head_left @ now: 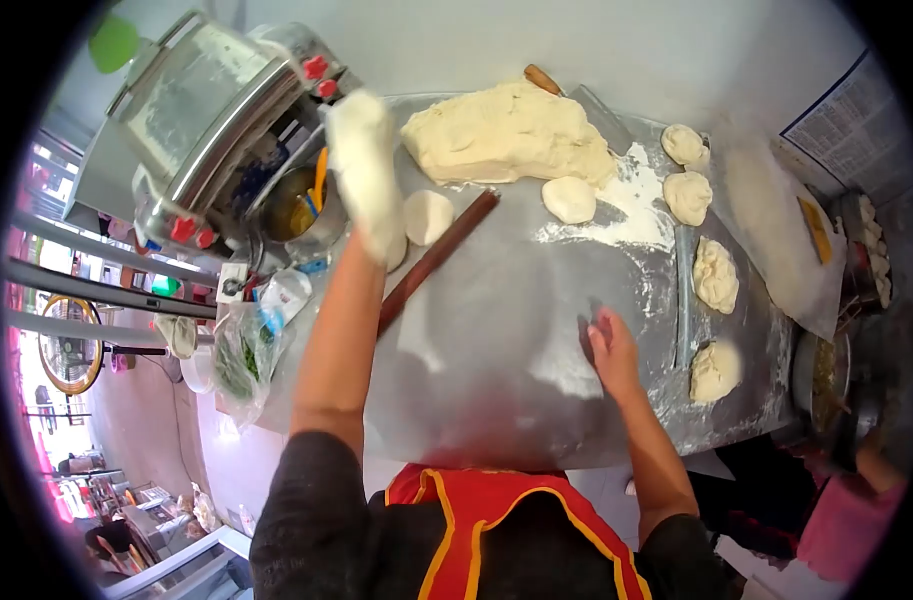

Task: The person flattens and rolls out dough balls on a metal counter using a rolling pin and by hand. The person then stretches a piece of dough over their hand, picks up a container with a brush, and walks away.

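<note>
- Nearest the camera, a red apron [463,525] with yellow edging hangs at the near edge of the grey table [446,400].
- Far left stands a metal machine [211,90] with red knobs; nearer are a plastic bag [241,365] of greens and, beyond the railing, a yellow-rimmed wheel [69,343].
- Left of centre, the left forearm [338,340] reaches up to a blurred, elongated dough piece [364,160]. It hides the left hand, so I cannot tell how wide the grip is.
- Just right of it lie a flat dough round [429,217] and a slanting rolling pin [438,262].
- At the far side rests a large dough slab [511,135], with another dough round [568,200] by its near edge, beside scattered flour [631,215].
- Right of centre, the right hand [613,350] is open and holds nothing, over the table.
- Farther right, four dough lumps [715,275] form a column; a co-worker's pink garment [851,525] shows near right.
</note>
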`<state>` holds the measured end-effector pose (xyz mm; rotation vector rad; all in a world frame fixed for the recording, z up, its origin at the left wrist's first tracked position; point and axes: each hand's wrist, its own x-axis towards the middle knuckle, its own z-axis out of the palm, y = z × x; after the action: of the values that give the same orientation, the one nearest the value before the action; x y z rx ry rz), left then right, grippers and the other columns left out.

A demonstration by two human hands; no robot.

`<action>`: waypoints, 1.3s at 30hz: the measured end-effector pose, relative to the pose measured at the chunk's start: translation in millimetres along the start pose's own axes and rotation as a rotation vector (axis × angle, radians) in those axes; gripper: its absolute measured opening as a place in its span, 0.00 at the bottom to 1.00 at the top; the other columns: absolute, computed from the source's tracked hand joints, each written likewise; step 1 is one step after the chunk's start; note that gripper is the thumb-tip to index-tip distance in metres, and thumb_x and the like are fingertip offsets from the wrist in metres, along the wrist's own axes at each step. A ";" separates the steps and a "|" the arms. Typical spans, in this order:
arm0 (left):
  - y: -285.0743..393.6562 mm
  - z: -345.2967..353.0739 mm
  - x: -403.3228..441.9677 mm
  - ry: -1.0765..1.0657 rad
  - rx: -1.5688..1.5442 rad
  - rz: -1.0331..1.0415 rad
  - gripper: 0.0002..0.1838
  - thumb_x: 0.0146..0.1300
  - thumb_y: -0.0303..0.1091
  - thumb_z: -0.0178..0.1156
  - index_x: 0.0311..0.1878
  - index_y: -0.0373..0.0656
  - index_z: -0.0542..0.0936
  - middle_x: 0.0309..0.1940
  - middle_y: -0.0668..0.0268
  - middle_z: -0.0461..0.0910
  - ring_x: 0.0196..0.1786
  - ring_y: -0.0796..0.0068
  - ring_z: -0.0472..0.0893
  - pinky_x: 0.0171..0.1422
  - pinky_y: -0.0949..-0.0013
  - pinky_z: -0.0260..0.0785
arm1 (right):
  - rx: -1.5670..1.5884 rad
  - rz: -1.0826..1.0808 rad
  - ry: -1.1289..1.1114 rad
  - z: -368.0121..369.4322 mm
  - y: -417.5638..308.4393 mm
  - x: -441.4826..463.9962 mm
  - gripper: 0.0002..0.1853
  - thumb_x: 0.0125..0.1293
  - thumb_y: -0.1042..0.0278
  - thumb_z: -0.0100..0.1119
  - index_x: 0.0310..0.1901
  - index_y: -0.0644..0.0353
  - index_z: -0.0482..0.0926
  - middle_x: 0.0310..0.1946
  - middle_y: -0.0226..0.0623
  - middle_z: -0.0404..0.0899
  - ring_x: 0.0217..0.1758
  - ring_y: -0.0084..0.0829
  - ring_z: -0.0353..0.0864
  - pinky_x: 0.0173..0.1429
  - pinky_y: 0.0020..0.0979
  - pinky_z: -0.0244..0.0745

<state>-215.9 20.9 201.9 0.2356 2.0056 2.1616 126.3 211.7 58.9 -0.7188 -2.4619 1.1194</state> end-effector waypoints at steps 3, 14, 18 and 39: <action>-28.0 59.7 54.9 0.077 0.136 0.152 0.28 0.68 0.42 0.57 0.66 0.35 0.68 0.62 0.53 0.72 0.65 0.56 0.72 0.67 0.62 0.63 | -0.124 -0.166 0.059 -1.4 10.4 85.6 0.23 0.64 0.70 0.62 0.62 0.61 0.72 0.56 0.54 0.76 0.58 0.50 0.76 0.63 0.43 0.71; -165.9 40.4 -106.7 -0.126 0.330 -0.066 0.22 0.70 0.30 0.56 0.66 0.36 0.72 0.61 0.54 0.77 0.61 0.65 0.77 0.64 0.67 0.69 | -0.510 -0.352 0.015 92.6 27.1 227.8 0.29 0.59 0.50 0.64 0.63 0.42 0.73 0.70 0.41 0.62 0.70 0.53 0.59 0.72 0.51 0.58; -175.7 44.5 -117.9 -0.117 0.380 -0.081 0.20 0.70 0.30 0.56 0.63 0.37 0.74 0.56 0.52 0.79 0.56 0.64 0.80 0.60 0.66 0.71 | -0.409 -0.423 -0.151 72.7 19.3 196.6 0.30 0.56 0.53 0.65 0.62 0.48 0.75 0.66 0.43 0.67 0.68 0.52 0.63 0.71 0.52 0.58; -151.1 -26.8 -281.9 -0.348 0.717 -0.082 0.33 0.56 0.39 0.71 0.66 0.48 0.71 0.56 0.52 0.76 0.55 0.52 0.76 0.60 0.58 0.69 | -0.077 -0.447 -0.340 69.0 -16.0 7.0 0.26 0.64 0.59 0.63 0.62 0.60 0.73 0.61 0.52 0.73 0.67 0.51 0.70 0.70 0.52 0.62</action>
<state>55.3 -62.0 51.6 0.5625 2.4128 1.1662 81.5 165.6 28.4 0.0235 -2.7610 1.0380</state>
